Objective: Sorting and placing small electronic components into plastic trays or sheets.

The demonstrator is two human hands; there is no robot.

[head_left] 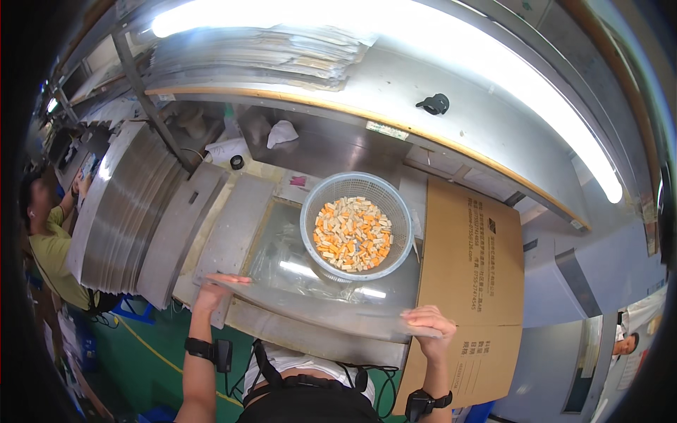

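A thin, greyish see-through sheet (317, 314), smeared by motion, spans the front of the worktop between my hands. My left hand (215, 289) is closed on its left end, fingers pointing inward. At the opposite end, my right hand (431, 324) has its fingers curled over the edge. Just beyond the sheet stands a round grey-blue plastic basket (407, 236) with perforated walls. Inside it lie many small orange and cream-coloured pieces (352, 233). Under the basket, a glossy glass-like surface (278, 236) reflects the lamp.
Tall flat panels (130, 211) stand stacked on the left, near a seated person (49, 236). A large cardboard sheet (472, 282) lies to the right. Overhead runs a shelf (395, 77) carrying stacked sheets (254, 56) and a black cap-like object (434, 104).
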